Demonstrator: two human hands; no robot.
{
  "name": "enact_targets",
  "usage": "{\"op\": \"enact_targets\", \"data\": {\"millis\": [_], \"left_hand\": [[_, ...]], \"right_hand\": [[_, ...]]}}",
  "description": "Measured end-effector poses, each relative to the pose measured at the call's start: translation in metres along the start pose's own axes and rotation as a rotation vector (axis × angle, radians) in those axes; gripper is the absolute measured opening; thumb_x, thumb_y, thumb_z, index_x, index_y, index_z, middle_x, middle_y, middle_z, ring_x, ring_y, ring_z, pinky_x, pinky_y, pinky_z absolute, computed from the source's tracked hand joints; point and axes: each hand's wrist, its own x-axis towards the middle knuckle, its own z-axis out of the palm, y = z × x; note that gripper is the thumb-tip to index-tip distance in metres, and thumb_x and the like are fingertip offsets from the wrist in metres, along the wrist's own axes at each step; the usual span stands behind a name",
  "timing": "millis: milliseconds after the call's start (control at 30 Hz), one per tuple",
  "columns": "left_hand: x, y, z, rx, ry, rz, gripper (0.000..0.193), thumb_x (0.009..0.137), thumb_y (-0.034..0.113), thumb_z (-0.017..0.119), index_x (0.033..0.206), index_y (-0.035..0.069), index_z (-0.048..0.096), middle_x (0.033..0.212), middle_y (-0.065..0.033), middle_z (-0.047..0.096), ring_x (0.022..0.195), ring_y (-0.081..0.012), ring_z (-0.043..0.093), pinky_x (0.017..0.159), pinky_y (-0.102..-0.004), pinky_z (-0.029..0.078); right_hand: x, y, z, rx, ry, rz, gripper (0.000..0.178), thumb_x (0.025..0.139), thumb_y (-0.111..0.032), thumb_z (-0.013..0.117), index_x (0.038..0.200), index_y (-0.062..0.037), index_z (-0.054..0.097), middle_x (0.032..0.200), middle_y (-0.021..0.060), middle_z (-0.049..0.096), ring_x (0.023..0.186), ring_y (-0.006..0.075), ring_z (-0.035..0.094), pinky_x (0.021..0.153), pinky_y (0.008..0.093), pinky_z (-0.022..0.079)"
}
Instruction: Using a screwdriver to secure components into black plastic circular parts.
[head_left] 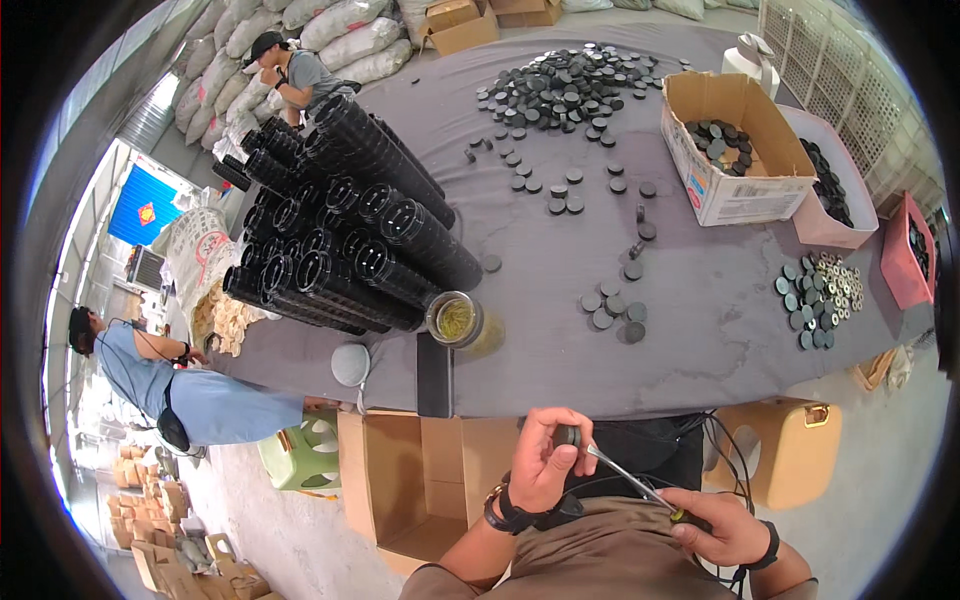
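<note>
Above my lap, at the table's near edge, my left hand [541, 468] is closed round a small dark round disc [567, 435], pinching it between thumb and fingers. A screwdriver [632, 478] with a long metal shaft lies in my closed right hand [727, 530]. Its tip reaches the disc's edge beside my left thumb; whether they touch I cannot tell. Most of the handle is covered by my fingers. On the table just ahead sits a small cluster of similar discs [612, 306].
A big pile of discs [570, 88] lies at the far side. Stacked black tubes [350, 230], a jar of yellowish liquid [457, 320] and a dark phone-like slab [434, 375] stand left. Right are a cardboard box [740, 205] and pink bins [908, 262]. Two people work at left.
</note>
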Motion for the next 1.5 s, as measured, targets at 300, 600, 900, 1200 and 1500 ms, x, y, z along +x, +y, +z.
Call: {"op": "enact_targets", "data": {"millis": [300,600,900,1200,1500], "left_hand": [[0.0,0.0,-0.013,0.281,-0.008,0.126,0.054,0.096,0.049,0.067,0.12,0.004,0.052,0.088,-0.0079,0.053,0.072,-0.0146,0.052,0.062,-0.0267,0.041],[0.013,0.019,-0.028,0.797,-0.205,0.339,0.054,0.091,0.046,0.072,0.118,0.002,0.057,0.093,-0.0125,0.063,0.07,-0.0305,0.06,0.063,-0.0371,0.048],[0.017,0.032,-0.03,1.276,-0.38,0.422,0.047,0.088,0.049,0.07,0.104,0.007,0.059,0.079,-0.0069,0.056,0.063,-0.0255,0.058,0.056,-0.0368,0.046],[0.006,0.007,-0.038,0.824,-0.286,0.403,0.051,0.092,0.05,0.069,0.109,0.003,0.059,0.087,-0.009,0.062,0.066,-0.0264,0.06,0.06,-0.0368,0.048],[-0.011,-0.003,-0.005,-0.23,0.02,-0.17,0.064,0.094,0.067,0.057,0.108,0.006,0.042,0.067,-0.0044,0.046,0.052,-0.0096,0.034,0.048,-0.0254,0.028]], "right_hand": [[0.007,-0.011,0.005,-0.255,0.057,-0.062,0.053,0.091,-0.008,0.065,0.143,-0.0037,0.053,0.096,0.0144,0.067,0.079,0.0304,0.066,0.072,0.0346,0.053],[0.003,-0.02,0.004,-0.494,0.076,-0.013,0.057,0.087,-0.011,0.069,0.142,-0.0118,0.056,0.086,0.0094,0.064,0.07,0.0303,0.064,0.062,0.0381,0.051],[0.006,0.0,-0.004,-0.428,0.092,-0.051,0.059,0.082,-0.011,0.071,0.14,-0.0151,0.059,0.076,0.0056,0.057,0.062,0.0256,0.06,0.055,0.0383,0.048],[0.011,0.008,0.005,-0.713,0.188,-0.165,0.06,0.079,-0.009,0.069,0.138,-0.0187,0.062,0.071,-0.0009,0.049,0.055,0.0178,0.056,0.045,0.0346,0.042],[0.017,0.031,0.014,-0.647,0.265,-0.199,0.052,0.078,-0.007,0.07,0.129,-0.015,0.064,0.075,0.0013,0.055,0.058,0.0224,0.058,0.048,0.0347,0.044]]}}
